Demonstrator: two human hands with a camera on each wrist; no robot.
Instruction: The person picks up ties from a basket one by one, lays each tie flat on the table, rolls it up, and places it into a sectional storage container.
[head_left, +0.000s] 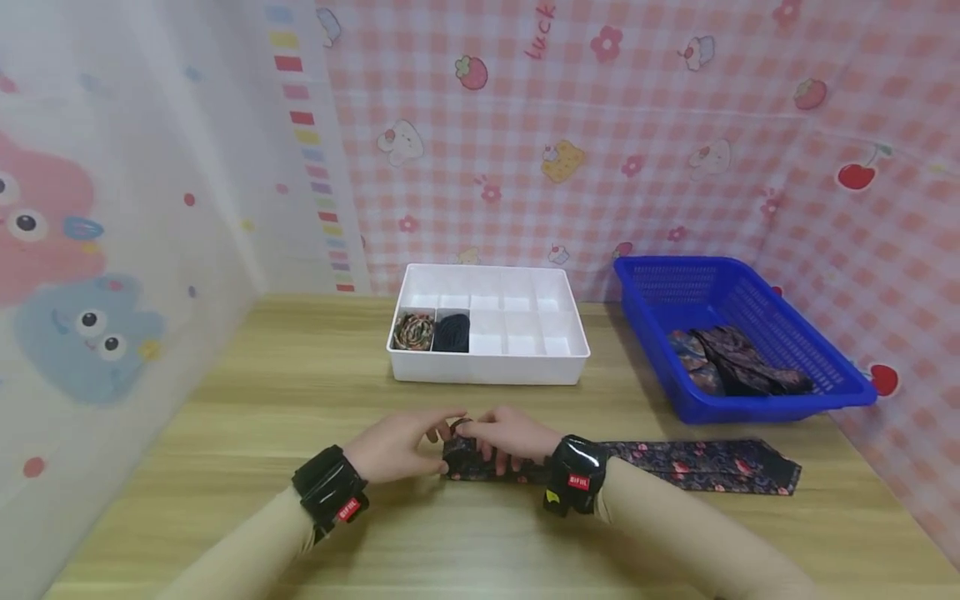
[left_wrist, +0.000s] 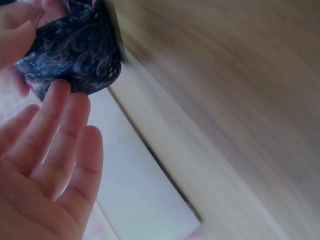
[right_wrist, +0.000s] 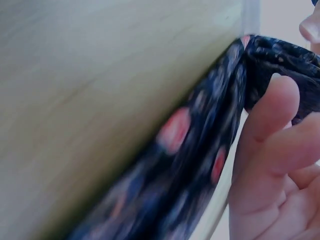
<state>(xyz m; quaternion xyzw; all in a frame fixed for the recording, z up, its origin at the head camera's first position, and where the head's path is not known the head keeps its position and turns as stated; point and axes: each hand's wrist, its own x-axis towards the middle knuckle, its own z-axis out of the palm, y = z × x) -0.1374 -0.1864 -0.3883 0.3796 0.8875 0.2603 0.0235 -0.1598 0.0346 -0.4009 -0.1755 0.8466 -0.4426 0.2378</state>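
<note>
At the desk (head_left: 300, 400), you pinch the rolled end (head_left: 459, 450) of a floral necktie (head_left: 697, 465) in your right hand (head_left: 513, 433), your left hand (head_left: 393, 446) touching it, fingers loose, the tail trailing lengthwise past your nearer right arm toward the right edge.

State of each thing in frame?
Necktie: left end rolled, rest stretched out
Left hand: fingertips on rolled end
Right hand: holding rolled end
White box: lidless, partly filled
Patterned coil: wound, in box
Dark coil: wound, in box
Blue basket: upright, uncovered
Basket fabrics: loosely heaped
</note>
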